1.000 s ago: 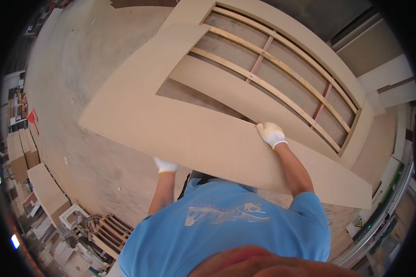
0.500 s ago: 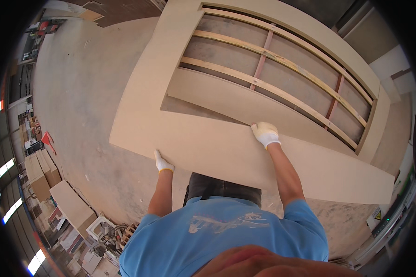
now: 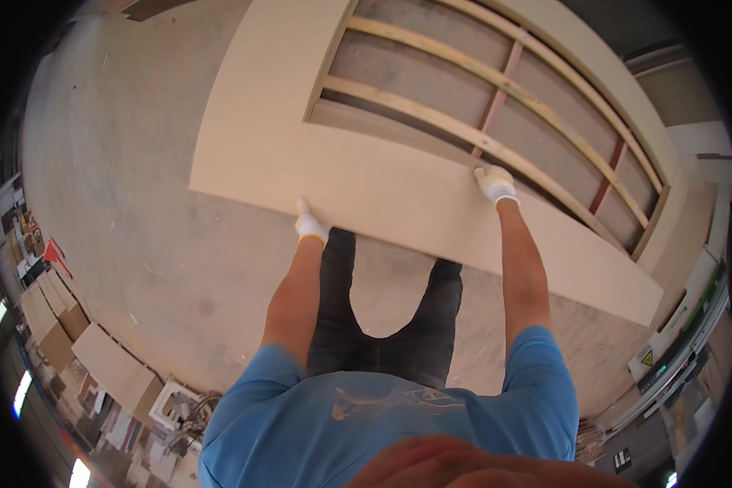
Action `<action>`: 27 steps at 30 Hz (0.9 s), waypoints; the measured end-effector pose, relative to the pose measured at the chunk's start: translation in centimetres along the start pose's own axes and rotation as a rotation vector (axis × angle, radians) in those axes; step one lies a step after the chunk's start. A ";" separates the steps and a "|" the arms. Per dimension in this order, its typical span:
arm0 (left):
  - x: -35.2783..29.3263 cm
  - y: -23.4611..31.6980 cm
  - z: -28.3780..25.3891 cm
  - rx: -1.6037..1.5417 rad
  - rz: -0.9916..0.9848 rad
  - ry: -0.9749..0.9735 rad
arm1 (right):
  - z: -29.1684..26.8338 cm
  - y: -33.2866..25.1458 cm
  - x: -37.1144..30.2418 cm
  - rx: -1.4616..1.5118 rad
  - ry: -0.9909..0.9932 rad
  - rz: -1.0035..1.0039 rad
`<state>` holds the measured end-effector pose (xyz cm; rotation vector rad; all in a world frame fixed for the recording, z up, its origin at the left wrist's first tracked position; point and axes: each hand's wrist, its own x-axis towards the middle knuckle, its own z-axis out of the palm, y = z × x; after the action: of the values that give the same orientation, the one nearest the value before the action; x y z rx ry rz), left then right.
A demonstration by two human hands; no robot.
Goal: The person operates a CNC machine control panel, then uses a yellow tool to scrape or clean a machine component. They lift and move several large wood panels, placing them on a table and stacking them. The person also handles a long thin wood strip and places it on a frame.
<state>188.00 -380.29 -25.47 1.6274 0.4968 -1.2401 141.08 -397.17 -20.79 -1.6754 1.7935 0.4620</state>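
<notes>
A long beige board stretches across in front of me, joining a wide strip that runs away at the left. Its far edge borders a rectangular opening crossed by pale wooden slats. At its near edge, my white-gloved left hand is closed on it, thumb on top and the fingers hidden beneath. My right hand, also gloved, is closed over the far edge, close to the nearest slat. Reddish crosspieces show between the slats.
A concrete floor spreads to the left. Leaning panels and stacked offcuts line the lower left, near a red triangular piece. Equipment with a yellow warning label stands at the right. My dark-trousered legs are just behind the board.
The board and both hands have shifted away from my body, with the near slat now closer to the board's far edge. More of my legs shows. Both hands keep their hold.
</notes>
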 end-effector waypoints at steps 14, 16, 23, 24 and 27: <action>18.2 -1.7 -2.2 0.424 -0.148 0.128 | 35.8 0.4 -8.2 1.963 -0.120 1.164; 21.1 -1.7 -0.9 0.281 -0.088 0.073 | 38.1 2.8 -6.4 2.156 0.080 1.377; 26.8 -0.6 -0.1 0.606 -0.047 0.332 | 39.1 5.6 -3.4 2.318 0.437 1.060; 26.8 -0.6 0.0 0.547 -0.015 0.238 | 39.1 5.3 -3.4 2.306 0.466 1.096; 26.0 -0.2 0.7 0.370 -0.009 0.259 | 39.0 4.4 -3.4 2.246 0.473 1.156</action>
<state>197.67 -386.84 -48.72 2.1179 0.4511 -1.1823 144.86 -368.97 -48.06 0.8721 1.6732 -1.2433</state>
